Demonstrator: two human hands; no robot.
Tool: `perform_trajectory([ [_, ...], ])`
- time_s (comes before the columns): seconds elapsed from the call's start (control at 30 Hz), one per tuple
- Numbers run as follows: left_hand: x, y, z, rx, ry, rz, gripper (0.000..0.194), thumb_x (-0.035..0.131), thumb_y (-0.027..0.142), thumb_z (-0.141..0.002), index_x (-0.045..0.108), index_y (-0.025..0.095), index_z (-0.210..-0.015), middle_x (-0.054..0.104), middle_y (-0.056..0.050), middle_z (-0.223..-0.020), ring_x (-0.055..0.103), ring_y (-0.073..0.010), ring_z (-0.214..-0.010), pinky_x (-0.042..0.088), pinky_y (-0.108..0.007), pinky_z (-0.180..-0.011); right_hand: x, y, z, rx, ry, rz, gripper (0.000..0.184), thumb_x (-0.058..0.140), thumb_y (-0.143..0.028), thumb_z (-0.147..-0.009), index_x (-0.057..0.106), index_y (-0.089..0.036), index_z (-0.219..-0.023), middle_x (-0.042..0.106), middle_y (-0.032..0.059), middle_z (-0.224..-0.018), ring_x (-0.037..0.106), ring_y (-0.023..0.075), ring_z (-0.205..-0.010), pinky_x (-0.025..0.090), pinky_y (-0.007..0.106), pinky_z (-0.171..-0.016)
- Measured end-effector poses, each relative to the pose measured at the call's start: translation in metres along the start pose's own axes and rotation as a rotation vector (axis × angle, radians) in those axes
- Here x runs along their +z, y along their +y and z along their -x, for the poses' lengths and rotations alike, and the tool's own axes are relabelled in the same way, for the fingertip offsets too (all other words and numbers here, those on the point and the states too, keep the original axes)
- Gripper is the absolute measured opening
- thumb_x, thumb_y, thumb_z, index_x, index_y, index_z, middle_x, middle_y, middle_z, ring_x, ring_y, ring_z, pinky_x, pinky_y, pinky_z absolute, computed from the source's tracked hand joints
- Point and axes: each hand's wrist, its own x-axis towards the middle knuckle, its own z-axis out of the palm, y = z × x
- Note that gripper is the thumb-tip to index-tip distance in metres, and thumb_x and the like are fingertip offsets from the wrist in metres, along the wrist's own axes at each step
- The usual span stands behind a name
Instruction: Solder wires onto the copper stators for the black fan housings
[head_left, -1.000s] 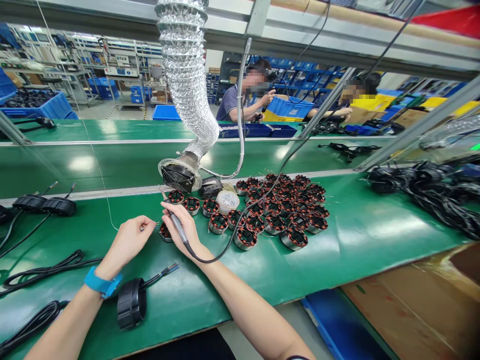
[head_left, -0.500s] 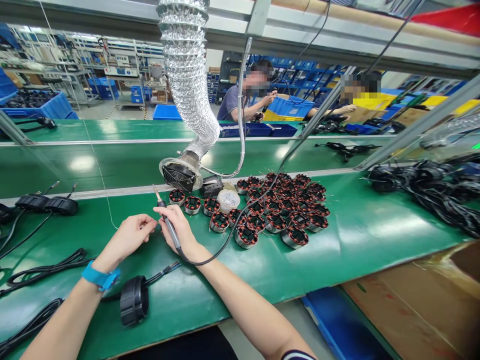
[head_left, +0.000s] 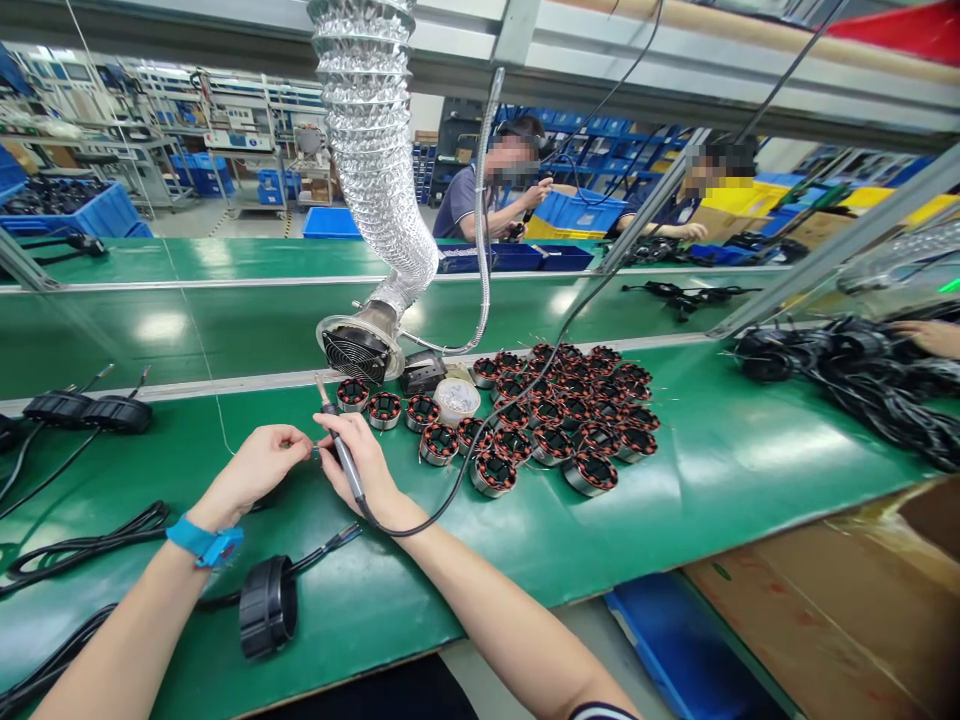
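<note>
My right hand [head_left: 369, 470] is closed around a soldering iron [head_left: 346, 462], its tip pointing up and away from me and its cord running over my forearm. Just left of it, my left hand [head_left: 259, 462] is pinched, fingertips almost meeting those of the right; what sits between them is too small to make out. Nearer to me lies a round black plastic housing [head_left: 268, 608] with a cable whose stripped leads point right. Wire-wound motor stators [head_left: 491, 472] stand grouped to the right, several more beyond my hands beside a whitish tub [head_left: 457, 400].
A fume extractor hood [head_left: 360, 345] hangs from a foil duct past my hands. Black cables [head_left: 90, 545] lie at left, a cable heap [head_left: 847, 385] at right, with another person's hand [head_left: 930, 338] at it. Two people sit across the green bench [head_left: 720, 470].
My left hand has shifted slightly, its fingertips now close to the right hand's. The iron's tip has moved a little right. Another person's hand has appeared at the cable heap on the right.
</note>
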Motion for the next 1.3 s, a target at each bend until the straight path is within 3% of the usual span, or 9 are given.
perform_trajectory([
  [0.13,-0.002,-0.004,-0.003,0.013,-0.017,-0.028,0.032,0.060,0.046,-0.069,0.066,0.015,-0.068,0.064,-0.003,-0.066,0.051,-0.0157,-0.060,0.034,-0.025,-0.055,-0.005,0.001,-0.001,0.122,0.012,-0.062,0.058,0.058,-0.002,-0.075,0.051,-0.026,-0.128,0.052,0.0033,-0.110,0.065,0.0095,-0.078,0.052,0.029,-0.090],
  [0.27,-0.004,-0.004,-0.003,0.014,-0.026,-0.040,0.033,0.059,0.047,-0.070,0.066,0.016,-0.068,0.065,-0.003,-0.068,0.052,-0.0165,-0.063,0.036,-0.026,-0.058,-0.005,0.005,-0.004,0.156,-0.029,-0.102,0.062,0.061,-0.002,-0.073,0.050,-0.027,-0.129,0.054,0.0025,-0.107,0.065,0.0107,-0.080,0.051,0.032,-0.092],
  [0.47,-0.004,0.006,0.001,-0.005,-0.036,-0.024,0.034,0.060,0.050,-0.065,0.065,0.016,-0.064,0.066,-0.004,-0.069,0.054,-0.0182,-0.067,0.038,-0.027,-0.062,0.001,0.011,-0.006,0.205,-0.002,-0.178,0.062,0.055,-0.001,-0.073,0.048,-0.028,-0.128,0.046,0.0024,-0.112,0.061,0.0044,-0.062,0.055,0.025,-0.073],
  [0.6,-0.005,0.007,0.003,-0.010,-0.065,-0.056,0.032,0.059,0.049,-0.065,0.064,0.017,-0.064,0.065,-0.003,-0.068,0.053,-0.0176,-0.065,0.037,-0.027,-0.061,0.002,0.010,-0.007,0.222,0.012,-0.139,0.061,0.054,0.001,-0.071,0.050,-0.026,-0.125,0.046,0.0017,-0.110,0.060,0.0037,-0.060,0.056,0.025,-0.073],
  [0.8,-0.004,0.003,0.004,0.011,-0.052,-0.158,0.029,0.054,0.044,-0.068,0.064,0.017,-0.065,0.065,-0.002,-0.068,0.051,-0.0168,-0.062,0.034,-0.026,-0.058,-0.003,0.003,-0.004,0.198,0.049,-0.107,0.058,0.061,-0.005,-0.076,0.050,-0.024,-0.129,0.052,0.0039,-0.112,0.065,0.0066,-0.068,0.056,0.025,-0.080],
  [0.87,-0.003,0.002,0.004,0.013,-0.037,-0.165,0.028,0.054,0.043,-0.068,0.064,0.017,-0.065,0.065,-0.002,-0.067,0.051,-0.0172,-0.062,0.034,-0.026,-0.058,-0.007,-0.001,-0.002,0.181,0.098,-0.083,0.049,0.061,-0.011,-0.082,0.053,-0.024,-0.129,0.058,0.0046,-0.110,0.066,0.0091,-0.071,0.055,0.025,-0.080],
  [1.0,-0.002,0.001,0.004,0.025,-0.019,-0.146,0.026,0.055,0.041,-0.069,0.065,0.017,-0.066,0.068,-0.003,-0.070,0.055,-0.0186,-0.066,0.036,-0.026,-0.059,-0.015,-0.013,0.000,0.120,0.308,0.022,0.021,0.053,-0.023,-0.093,0.066,-0.021,-0.109,0.069,0.0054,-0.100,0.067,0.0164,-0.087,0.054,0.030,-0.085],
  [1.1,-0.001,0.003,0.005,0.024,-0.021,-0.124,0.026,0.056,0.041,-0.069,0.065,0.017,-0.064,0.067,-0.003,-0.069,0.055,-0.0184,-0.065,0.037,-0.026,-0.058,-0.016,-0.019,0.003,0.052,0.425,0.036,0.020,0.050,-0.024,-0.092,0.068,-0.018,-0.088,0.071,0.0042,-0.080,0.067,0.0170,-0.075,0.055,0.028,-0.072],
  [1.3,0.000,0.007,0.007,0.000,-0.012,-0.106,0.026,0.057,0.042,-0.066,0.065,0.017,-0.063,0.062,-0.001,-0.059,0.052,-0.0171,-0.057,0.036,-0.026,-0.053,-0.012,-0.020,0.008,0.041,0.412,0.047,0.024,0.048,-0.026,-0.090,0.068,-0.020,-0.077,0.070,0.0020,-0.069,0.067,0.0159,-0.063,0.054,0.027,-0.061],
])
